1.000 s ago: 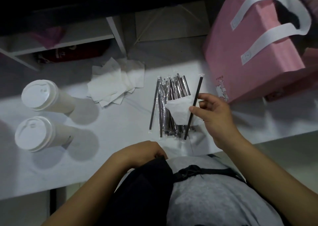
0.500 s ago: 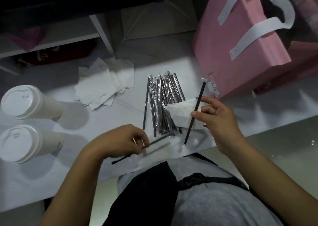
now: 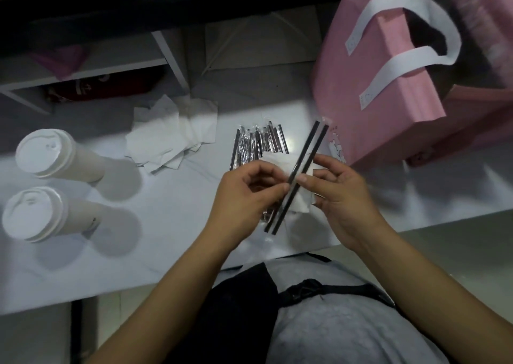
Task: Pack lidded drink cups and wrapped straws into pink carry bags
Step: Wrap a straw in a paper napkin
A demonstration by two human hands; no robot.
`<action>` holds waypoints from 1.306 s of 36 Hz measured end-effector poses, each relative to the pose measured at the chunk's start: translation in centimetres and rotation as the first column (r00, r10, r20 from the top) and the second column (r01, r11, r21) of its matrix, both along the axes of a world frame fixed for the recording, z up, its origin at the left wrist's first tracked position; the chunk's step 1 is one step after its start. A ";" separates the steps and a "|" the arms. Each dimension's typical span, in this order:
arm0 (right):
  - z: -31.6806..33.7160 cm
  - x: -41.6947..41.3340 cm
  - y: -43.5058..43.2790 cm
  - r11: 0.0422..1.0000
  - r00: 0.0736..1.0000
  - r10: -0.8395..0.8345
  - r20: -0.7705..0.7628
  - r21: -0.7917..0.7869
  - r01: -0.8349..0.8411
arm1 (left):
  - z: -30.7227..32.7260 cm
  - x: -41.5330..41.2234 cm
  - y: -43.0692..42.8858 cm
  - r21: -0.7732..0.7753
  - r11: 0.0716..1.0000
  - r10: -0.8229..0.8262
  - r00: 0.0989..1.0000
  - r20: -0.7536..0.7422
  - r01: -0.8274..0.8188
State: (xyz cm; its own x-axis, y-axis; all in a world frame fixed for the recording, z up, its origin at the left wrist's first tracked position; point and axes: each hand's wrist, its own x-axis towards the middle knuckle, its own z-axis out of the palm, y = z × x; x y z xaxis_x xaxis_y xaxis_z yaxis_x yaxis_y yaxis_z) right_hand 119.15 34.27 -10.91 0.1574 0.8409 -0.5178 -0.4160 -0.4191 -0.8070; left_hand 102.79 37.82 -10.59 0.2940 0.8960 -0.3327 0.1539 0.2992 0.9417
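Change: my left hand [image 3: 244,194] has come up from the table edge with a second wrapped straw, now laid beside the first
Fingers: my right hand [image 3: 337,191] pinches both straws [image 3: 299,169] plus a napkin [image 3: 301,201]; left fingertips closed on the pair
Straw pile [image 3: 258,144]: on the table behind my hands
Cups [image 3: 45,152]: two, lidded, far left, unpacked
Pink bag [image 3: 369,97]: just right
Meaning: one set for two cups is ready, I judge

A white worktop [image 3: 172,225] lies under hard light that throws soft round shadows, its far part dim. Beyond it stands a white shelf frame [image 3: 166,50] with a dark red item underneath. A pale tiled floor [image 3: 458,241] shows past the near edge.
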 end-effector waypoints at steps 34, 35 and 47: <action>-3.3 0.6 -0.9 0.797 0.805 0.593 0.006 0.133 -0.589 | 1.4 3.3 -12.6 -0.074 0.696 0.696 0.696 -0.180 -0.715; -3.2 0.3 -1.3 0.796 0.805 0.593 0.023 0.131 -0.590 | 1.6 3.3 -12.9 -0.090 0.699 0.694 0.704 -0.150 -0.709; -1.1 -4.5 -6.1 0.736 0.744 0.657 0.121 0.113 -0.668 | 0.8 -2.6 -16.4 -0.028 0.796 0.604 0.797 -0.023 -0.604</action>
State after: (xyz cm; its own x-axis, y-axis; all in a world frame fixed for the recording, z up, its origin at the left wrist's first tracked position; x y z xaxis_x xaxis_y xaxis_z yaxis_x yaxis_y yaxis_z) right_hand 114.63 28.16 -12.04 -0.4366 0.8074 -0.3967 -0.0182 -0.4488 -0.8934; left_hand 100.16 21.38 -9.80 -0.3072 0.8790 -0.3647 -0.0570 0.3655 0.9291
